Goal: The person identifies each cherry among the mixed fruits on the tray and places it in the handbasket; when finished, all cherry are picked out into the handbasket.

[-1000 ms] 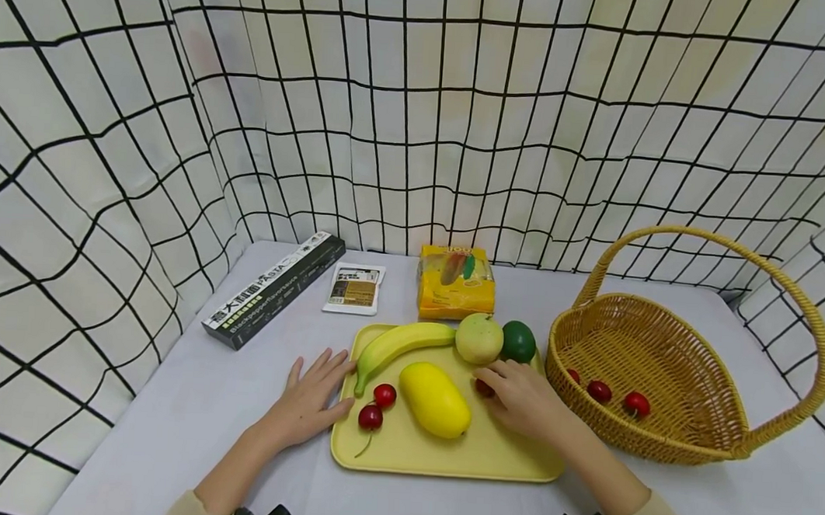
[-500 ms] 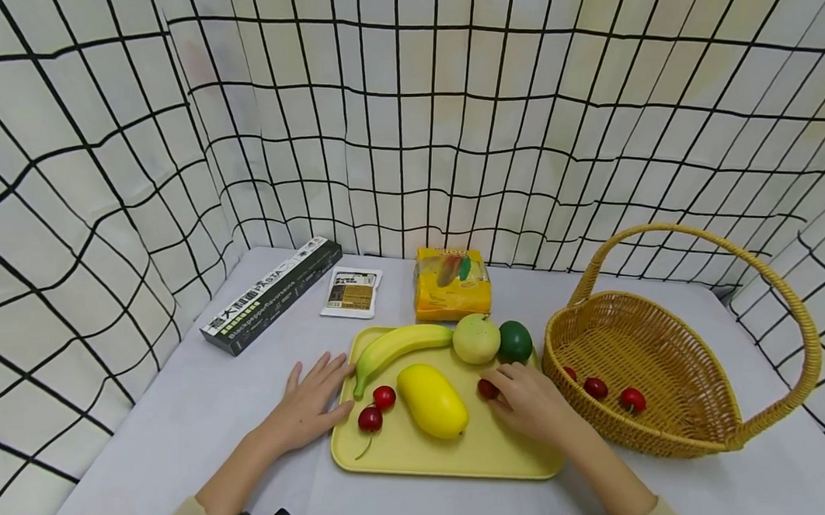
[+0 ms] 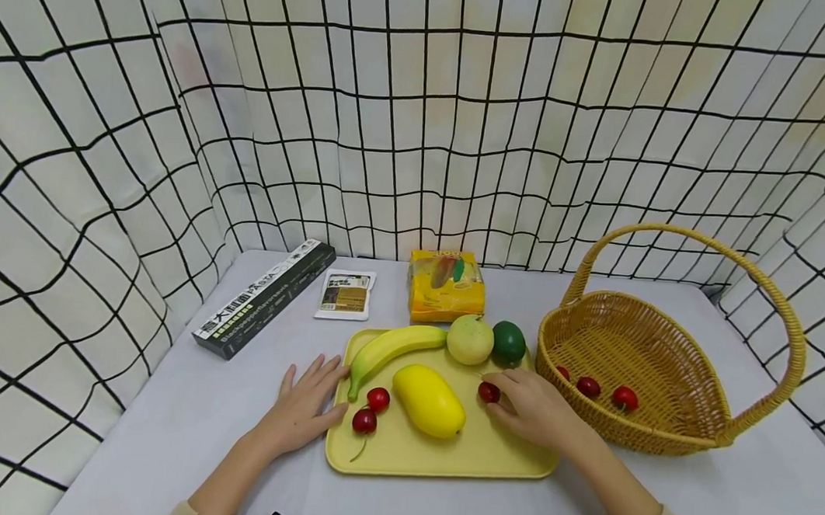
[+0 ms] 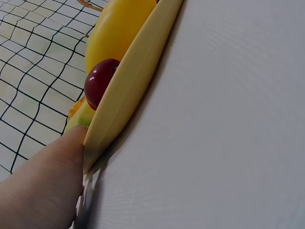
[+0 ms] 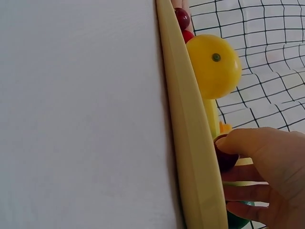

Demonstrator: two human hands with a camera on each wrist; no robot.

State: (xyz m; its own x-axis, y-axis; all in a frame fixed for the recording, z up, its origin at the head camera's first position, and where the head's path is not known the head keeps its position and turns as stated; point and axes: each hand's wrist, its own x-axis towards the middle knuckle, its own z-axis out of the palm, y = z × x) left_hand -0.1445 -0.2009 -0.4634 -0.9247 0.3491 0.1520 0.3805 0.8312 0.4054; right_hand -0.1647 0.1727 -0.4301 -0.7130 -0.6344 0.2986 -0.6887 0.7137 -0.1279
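Observation:
My right hand (image 3: 536,410) pinches a dark red cherry (image 3: 488,392) between thumb and fingers, over the right part of a yellow tray (image 3: 486,457). In the right wrist view the thumb lies against that cherry (image 5: 226,155). My left hand (image 3: 301,411) rests flat at the tray's left edge, fingers spread, holding nothing. Near it on the tray are a bright red cherry (image 3: 378,399) and a darker cherry (image 3: 364,421) with a stem. A yellow mango (image 3: 429,401) lies in the middle. Behind it are a banana (image 3: 393,351), a pale green round fruit (image 3: 470,340) and a dark green fruit (image 3: 509,343).
At the right stands a wicker basket (image 3: 659,356) with a tall handle, several red cherries (image 3: 624,398) inside. Behind the tray are a yellow packet (image 3: 446,289), a small white sachet (image 3: 345,294) and a black pasta box (image 3: 265,299). Black netting (image 3: 418,141) over white cloth encloses the table.
My right hand has shifted slightly to the right and toward me with the cherry, which shows more now. The left hand stays in place. The head view has turned a little.

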